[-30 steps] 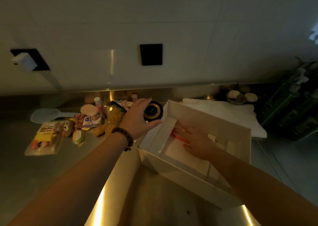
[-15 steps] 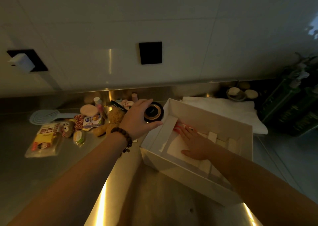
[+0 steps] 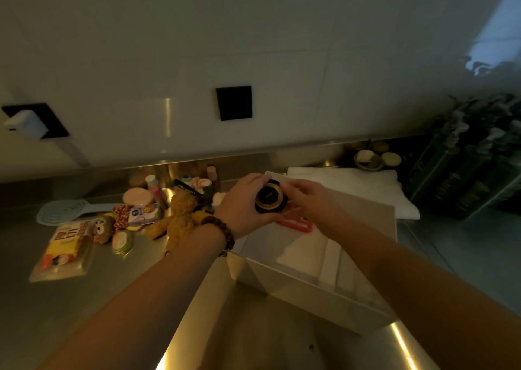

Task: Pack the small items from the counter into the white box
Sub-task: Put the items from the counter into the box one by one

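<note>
Packing step in hand: one round black jar point(image 3: 269, 197) with a gold ring, carried above the far left corner of the white box point(image 3: 310, 285). Left hand point(image 3: 242, 209) gripped its side, fingers curled round it; right hand point(image 3: 307, 197) pinched the opposite side. Jar lay between both hands, clear of the box floor. Red flat item point(image 3: 294, 224) already inside, just below. Next move, by my judgement: lower the jar into a free spot. Remaining small items point(image 3: 135, 217) heaped on the bench point(image 3: 22, 313), left of the box.
</note>
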A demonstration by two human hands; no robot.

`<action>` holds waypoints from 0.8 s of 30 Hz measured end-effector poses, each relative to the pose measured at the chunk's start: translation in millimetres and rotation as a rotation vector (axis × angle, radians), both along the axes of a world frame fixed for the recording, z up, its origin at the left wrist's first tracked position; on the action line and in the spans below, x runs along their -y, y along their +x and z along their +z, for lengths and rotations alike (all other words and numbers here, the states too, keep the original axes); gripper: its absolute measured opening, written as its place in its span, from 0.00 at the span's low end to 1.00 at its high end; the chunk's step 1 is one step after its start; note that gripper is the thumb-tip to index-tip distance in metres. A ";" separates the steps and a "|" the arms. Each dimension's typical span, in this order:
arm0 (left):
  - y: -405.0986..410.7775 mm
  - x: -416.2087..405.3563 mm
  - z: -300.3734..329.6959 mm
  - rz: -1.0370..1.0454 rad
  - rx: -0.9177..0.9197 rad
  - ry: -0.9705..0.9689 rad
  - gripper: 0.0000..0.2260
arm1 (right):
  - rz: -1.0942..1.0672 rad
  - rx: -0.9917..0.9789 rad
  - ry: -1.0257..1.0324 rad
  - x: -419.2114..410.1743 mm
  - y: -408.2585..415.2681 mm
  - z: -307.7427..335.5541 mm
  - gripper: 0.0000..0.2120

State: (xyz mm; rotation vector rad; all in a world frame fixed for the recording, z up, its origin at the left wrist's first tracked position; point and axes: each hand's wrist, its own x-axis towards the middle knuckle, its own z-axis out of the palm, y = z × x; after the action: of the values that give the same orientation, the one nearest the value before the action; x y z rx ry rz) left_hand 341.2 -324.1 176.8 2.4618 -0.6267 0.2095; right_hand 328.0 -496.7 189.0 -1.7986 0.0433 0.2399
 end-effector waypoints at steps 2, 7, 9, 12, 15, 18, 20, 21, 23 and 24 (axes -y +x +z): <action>-2.6 6.5 -1.6 -0.025 -0.002 -0.005 0.36 | -0.027 -0.053 0.102 0.6 -5.7 4.9 0.08; -6.0 5.0 -10.8 -0.016 -0.006 0.099 0.46 | -0.103 -0.123 0.095 11.4 -10.0 -7.0 0.13; -7.0 -3.1 -19.6 0.036 0.010 0.212 0.51 | -0.138 -0.137 0.028 16.4 -8.2 -17.0 0.15; -12.4 -15.6 -35.5 0.099 -0.019 0.304 0.54 | -0.165 -0.211 -0.036 22.2 -4.0 -41.6 0.16; -20.4 -20.7 -49.7 0.138 -0.084 0.303 0.54 | -0.167 -0.291 -0.081 19.3 -0.2 -67.6 0.17; -26.1 -20.7 -59.1 0.158 -0.117 0.276 0.52 | -0.131 -0.304 -0.178 13.6 6.4 -86.9 0.17; -27.0 -20.0 -62.0 0.167 -0.141 0.250 0.51 | -0.164 -0.353 -0.119 10.1 10.6 -98.0 0.17; -26.7 -19.9 -62.8 0.170 -0.148 0.242 0.50 | -0.178 -0.354 -0.143 8.8 12.0 -103.3 0.18; -25.9 -19.8 -63.8 0.175 -0.150 0.235 0.50 | -0.122 -0.247 -0.392 9.4 14.5 -111.2 0.18; -25.9 -19.8 -64.2 0.174 -0.148 0.233 0.50 | -0.058 -0.167 -0.540 10.6 13.8 -111.6 0.19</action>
State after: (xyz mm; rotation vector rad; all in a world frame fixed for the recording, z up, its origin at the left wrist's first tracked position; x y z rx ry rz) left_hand 315.3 -304.4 112.6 2.7277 -0.3917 0.0207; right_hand 341.8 -507.3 77.5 -2.3047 0.3030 0.3613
